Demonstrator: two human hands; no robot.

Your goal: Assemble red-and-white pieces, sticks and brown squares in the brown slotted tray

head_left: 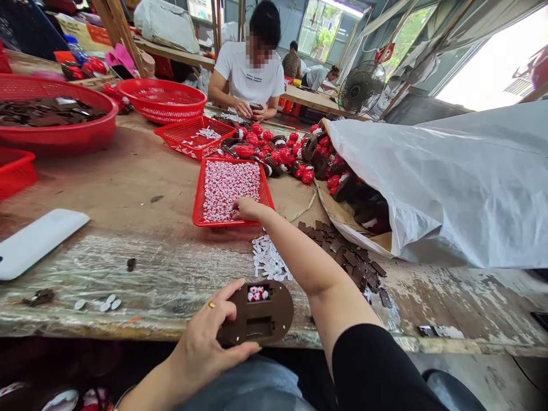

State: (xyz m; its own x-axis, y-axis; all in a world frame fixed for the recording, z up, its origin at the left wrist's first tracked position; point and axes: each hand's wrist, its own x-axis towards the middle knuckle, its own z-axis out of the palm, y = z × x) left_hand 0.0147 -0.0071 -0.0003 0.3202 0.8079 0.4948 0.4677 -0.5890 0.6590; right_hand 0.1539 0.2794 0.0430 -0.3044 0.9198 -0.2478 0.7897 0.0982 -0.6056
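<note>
My left hand (201, 337) is shut on a flat brown plastic casing (274, 314) at the table's front edge. The casing has rectangular openings, and several small red-and-white beads (257, 293) show in the upper one. My right hand (250, 208) reaches forward, its fingertips on a mass of similar beads (231, 191) in a shallow red plastic tray (233, 223). Whether those fingers hold a bead is hidden. Near my right forearm lie a pile of small white plastic pieces (268, 260) and a scatter of flat brown pieces (342, 251).
A white sack (445, 188) spills brown and red parts (295, 157) onto the worn wooden table (171, 285). Red baskets (55, 120) stand at the left. A co-worker (248, 74) sits across the table, handling something small. A fan (362, 88) stands behind the sack.
</note>
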